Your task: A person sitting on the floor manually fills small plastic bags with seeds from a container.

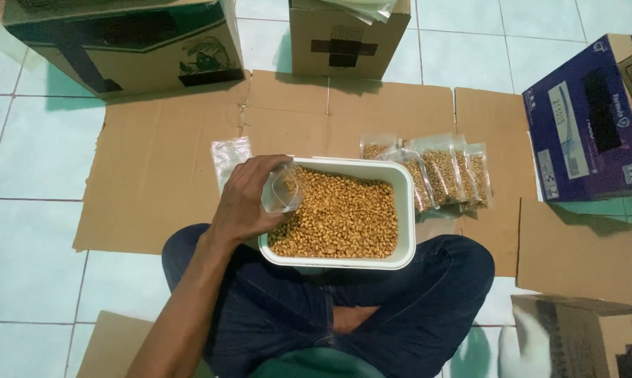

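Peanuts, golden-brown and roasted-looking, fill a white rectangular tub that rests on the lap of a person sitting cross-legged in dark trousers. The left hand curls over the tub's left rim, its fingers closed around a small clear plastic bag held at the edge of the nuts, its mouth tipped toward them. The right hand is out of view, so whether it is open or closed cannot be told. Just beyond the tub's far right corner lies a row of filled clear bags, overlapping one another on flattened brown cardboard spread over the pale tiled floor. An empty clear bag lies flat on the cardboard just beyond the left hand. Cardboard boxes stand along the far edge, and a dark blue box sits at the right.
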